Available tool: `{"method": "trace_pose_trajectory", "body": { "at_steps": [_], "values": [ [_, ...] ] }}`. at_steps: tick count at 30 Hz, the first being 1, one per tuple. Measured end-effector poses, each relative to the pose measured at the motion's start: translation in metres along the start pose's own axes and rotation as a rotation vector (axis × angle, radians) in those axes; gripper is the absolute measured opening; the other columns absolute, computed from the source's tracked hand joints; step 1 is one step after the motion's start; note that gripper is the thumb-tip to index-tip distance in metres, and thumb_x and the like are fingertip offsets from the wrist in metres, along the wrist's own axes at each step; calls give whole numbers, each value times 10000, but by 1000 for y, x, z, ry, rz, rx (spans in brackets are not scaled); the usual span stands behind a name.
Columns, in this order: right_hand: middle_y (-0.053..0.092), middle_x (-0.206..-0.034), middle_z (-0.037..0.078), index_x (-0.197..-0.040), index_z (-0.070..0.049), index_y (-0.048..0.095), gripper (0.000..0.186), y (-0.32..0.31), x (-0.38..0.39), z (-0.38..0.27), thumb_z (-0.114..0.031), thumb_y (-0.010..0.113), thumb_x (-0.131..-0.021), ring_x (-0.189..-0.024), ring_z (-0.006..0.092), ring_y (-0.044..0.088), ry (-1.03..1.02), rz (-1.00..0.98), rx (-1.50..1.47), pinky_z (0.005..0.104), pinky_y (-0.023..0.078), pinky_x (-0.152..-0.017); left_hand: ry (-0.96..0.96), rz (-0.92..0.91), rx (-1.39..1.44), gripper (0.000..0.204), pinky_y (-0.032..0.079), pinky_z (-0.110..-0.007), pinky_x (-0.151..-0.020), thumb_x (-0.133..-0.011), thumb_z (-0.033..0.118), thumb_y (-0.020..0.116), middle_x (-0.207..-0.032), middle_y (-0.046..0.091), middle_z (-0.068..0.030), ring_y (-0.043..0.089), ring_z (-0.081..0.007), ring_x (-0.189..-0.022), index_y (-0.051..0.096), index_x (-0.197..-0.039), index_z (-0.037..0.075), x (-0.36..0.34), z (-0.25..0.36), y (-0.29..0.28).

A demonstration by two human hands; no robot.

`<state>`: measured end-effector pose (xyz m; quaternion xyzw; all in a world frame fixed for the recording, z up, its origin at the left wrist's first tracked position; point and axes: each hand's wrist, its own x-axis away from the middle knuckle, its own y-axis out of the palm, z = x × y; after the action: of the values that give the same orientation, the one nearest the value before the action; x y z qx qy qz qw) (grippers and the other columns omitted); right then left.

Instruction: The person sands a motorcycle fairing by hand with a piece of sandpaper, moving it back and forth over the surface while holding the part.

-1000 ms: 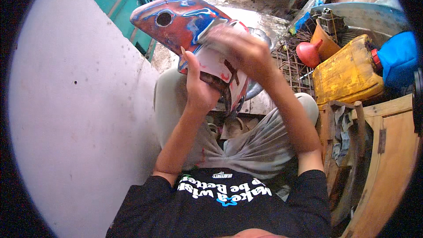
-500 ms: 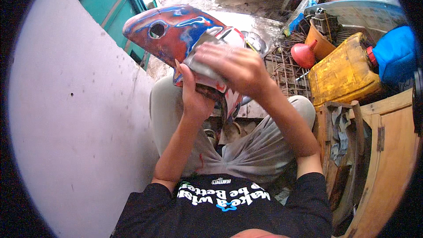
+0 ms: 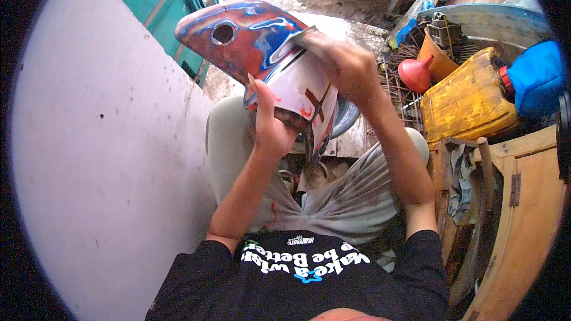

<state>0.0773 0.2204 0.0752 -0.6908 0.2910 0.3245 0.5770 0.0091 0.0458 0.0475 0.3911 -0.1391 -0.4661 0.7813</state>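
A curved plastic panel (image 3: 250,47), patched red, blue and white with a hole near its tip, is held up over my knees. My left hand (image 3: 270,125) grips its lower edge, thumb upright along the near side. My right hand (image 3: 351,68) is blurred on the panel's upper right part, fingers pressed round a thin grey piece (image 3: 312,40), perhaps a sheet, that rests on the surface. A rounded grey object (image 3: 344,120) shows partly behind the panel.
A white wall (image 3: 107,160) is close on my left, with a green metal panel (image 3: 154,9) beyond. At right stand a yellow jerrycan (image 3: 464,101), red funnel (image 3: 413,74), blue covered object (image 3: 535,77), wire grid (image 3: 404,107) and wooden cabinet (image 3: 517,202).
My right hand went down-left across the panel half a second ago and is now higher and further right, uncovering the white area. The panel and left hand dipped, then rose slightly.
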Motion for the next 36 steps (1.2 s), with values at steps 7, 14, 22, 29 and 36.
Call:
{"method": "trace_pose_trajectory", "body": {
  "at_steps": [7, 14, 22, 29, 36],
  "values": [
    [734, -1117, 115, -1171, -66, 699, 313, -7, -4, 0, -89, 644, -863, -1061, 295, 709, 191, -63, -41, 402, 562, -939, -11, -126, 192, 857, 452, -455, -1054, -956, 729, 347, -1368, 569, -136, 574, -299, -1239, 416, -1452, 33, -3, -4, -9],
    [730, -1130, 115, -1176, -98, 706, 314, 7, 3, -13, -107, 637, -870, -1047, 282, 712, -103, 33, -83, 387, 568, -917, -21, -34, 148, 849, 445, -462, -1065, -964, 715, 352, -1359, 569, -152, 561, -301, -1254, 420, -1442, 18, -3, 0, -3],
    [718, -1158, 131, -1177, -129, 696, 329, 11, -5, -23, -125, 628, -856, -1022, 250, 723, -233, 117, -75, 390, 595, -853, -13, -243, 487, 832, 438, -471, -1074, -974, 704, 337, -1345, 583, -151, 576, -311, -1235, 445, -1423, 11, -6, -5, -15],
    [704, -1151, 98, -1129, -49, 714, 294, 0, -14, -53, -114, 670, -846, -1032, 267, 699, -218, 30, -136, 364, 572, -879, -12, -307, 537, 816, 434, -471, -1075, -984, 686, 348, -1382, 556, -141, 555, -299, -1264, 419, -1446, 17, -5, -7, -28],
    [706, -1125, 93, -1134, -101, 723, 329, 1, -6, -17, -100, 709, -805, -1008, 266, 684, -122, 29, -41, 393, 559, -874, 5, -128, 191, 803, 455, -449, -1048, -979, 691, 359, -1360, 570, -131, 565, -287, -1250, 440, -1427, 30, -2, -1, -13]
  ]
}}
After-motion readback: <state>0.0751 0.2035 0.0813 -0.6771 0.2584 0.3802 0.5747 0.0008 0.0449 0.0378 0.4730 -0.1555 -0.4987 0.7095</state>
